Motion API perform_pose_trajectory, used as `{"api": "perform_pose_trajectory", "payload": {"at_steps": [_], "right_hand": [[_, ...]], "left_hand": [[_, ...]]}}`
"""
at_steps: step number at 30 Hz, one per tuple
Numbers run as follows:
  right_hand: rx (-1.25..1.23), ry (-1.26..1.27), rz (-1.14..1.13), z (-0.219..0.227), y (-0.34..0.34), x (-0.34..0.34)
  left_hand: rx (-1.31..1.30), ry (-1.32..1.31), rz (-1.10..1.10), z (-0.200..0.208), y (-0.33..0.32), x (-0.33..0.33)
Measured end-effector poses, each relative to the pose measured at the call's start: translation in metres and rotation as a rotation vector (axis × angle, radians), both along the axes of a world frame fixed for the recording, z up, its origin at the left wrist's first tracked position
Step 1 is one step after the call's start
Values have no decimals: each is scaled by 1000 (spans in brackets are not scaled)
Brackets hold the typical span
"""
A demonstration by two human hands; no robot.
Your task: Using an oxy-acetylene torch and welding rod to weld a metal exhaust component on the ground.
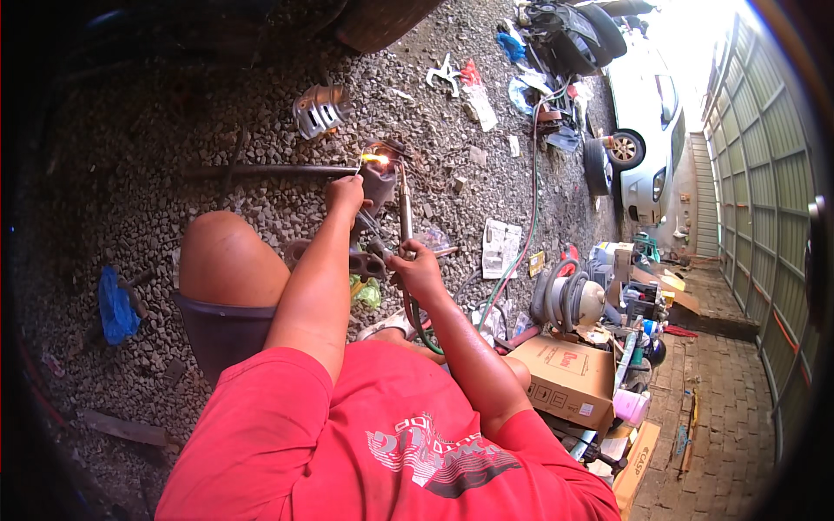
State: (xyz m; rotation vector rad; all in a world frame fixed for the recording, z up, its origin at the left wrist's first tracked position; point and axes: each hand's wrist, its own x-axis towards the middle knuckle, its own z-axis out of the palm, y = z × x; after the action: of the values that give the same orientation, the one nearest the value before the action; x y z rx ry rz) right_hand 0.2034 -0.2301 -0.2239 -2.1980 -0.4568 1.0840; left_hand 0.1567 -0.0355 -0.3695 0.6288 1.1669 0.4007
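My right hand (419, 271) is closed around the handle of a gas welding torch (406, 208). Its long tube points away from me, and a bright orange flame (377, 159) glows near its tip. My left hand (346, 196) pinches a thin metal rod (360, 163), whose far end is close to the flame. Under the flame is a dark metal part (380, 186), beside a long pipe (269, 171) lying across the gravel to the left. The exact contact point is lost in the glare.
A slotted silver metal shield (320, 111) lies beyond the pipe. Red and green hoses (532, 208) run over gravel at right. A cardboard box (560, 369), a coiled grey hose (556, 295) and tools crowd my right. A white car (647, 122) stands farther off; a blue bag (116, 306) lies left.
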Motion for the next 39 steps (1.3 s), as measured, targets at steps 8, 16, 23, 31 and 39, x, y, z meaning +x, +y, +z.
{"api": "perform_pose_trajectory", "payload": {"at_steps": [8, 16, 23, 31, 39], "right_hand": [[9, 21, -5, 1, 1, -1], [20, 20, -43, -5, -6, 5], [13, 14, -5, -3, -2, 3], [-4, -29, 18, 4, 2, -1], [-21, -33, 17, 10, 5, -4]], "left_hand": [[14, -9, 35, -1, 1, 2], [5, 10, -25, 5, -1, 5], [8, -27, 19, -8, -1, 12], [-4, -45, 37, -9, 0, 13], [7, -51, 23, -13, -1, 16]]}}
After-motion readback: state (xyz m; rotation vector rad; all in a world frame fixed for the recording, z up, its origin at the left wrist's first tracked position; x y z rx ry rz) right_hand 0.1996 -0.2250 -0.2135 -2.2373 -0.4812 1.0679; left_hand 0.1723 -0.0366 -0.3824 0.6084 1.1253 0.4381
